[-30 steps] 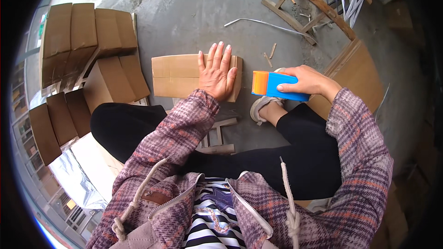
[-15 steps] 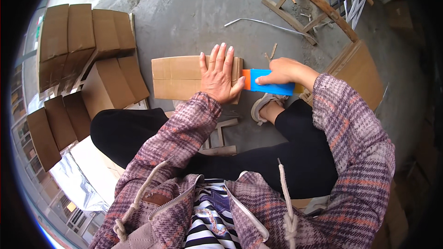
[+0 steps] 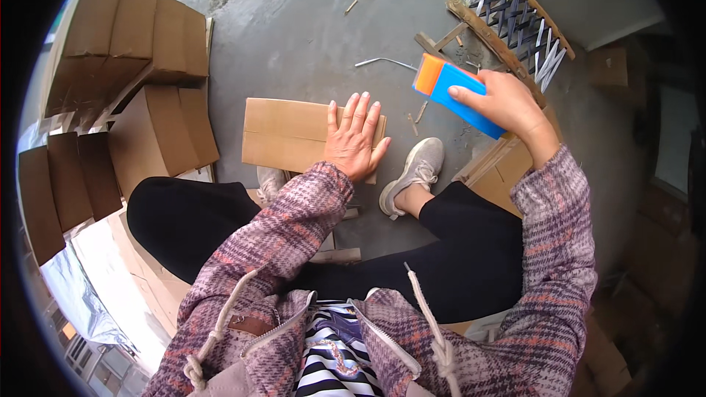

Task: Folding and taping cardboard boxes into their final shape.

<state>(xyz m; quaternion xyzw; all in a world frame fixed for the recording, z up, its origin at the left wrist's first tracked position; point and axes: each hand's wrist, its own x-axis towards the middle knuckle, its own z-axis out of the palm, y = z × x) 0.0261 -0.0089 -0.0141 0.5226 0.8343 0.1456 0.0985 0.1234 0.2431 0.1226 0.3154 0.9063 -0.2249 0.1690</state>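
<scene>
A grey concrete floor (image 3: 309,37) spread under everything, and on its left side stood a bank of tall brown boxes (image 3: 180,37). The person sat with knees apart, in a plaid jacket (image 3: 257,213) and black trousers (image 3: 434,279). At the upper right lay a wooden frame (image 3: 474,23) laced with dark and white strips, and nearer the right knee were flat cardboard sheets (image 3: 507,173). A crumpled silvery sheet (image 3: 81,294) showed at the lower left.

Ahead of the person, left of centre, a small brown carton (image 3: 283,129) lay with its long side running across; what held it up was hidden. One pale shoe (image 3: 423,165) was planted just to its right, and the other showed partly below its near edge.

The left hand (image 3: 351,147) pressed flat on the carton's right end, its fingers straight and slightly spread, gripping nothing. The right hand (image 3: 511,103) had its fingers wrapped around a blue and orange hand tool (image 3: 456,95), held clear of the carton with the orange end tilted up and leftward.

Smallest were a thin pale strip (image 3: 386,59) and a wood scrap (image 3: 351,6) beyond it.
</scene>
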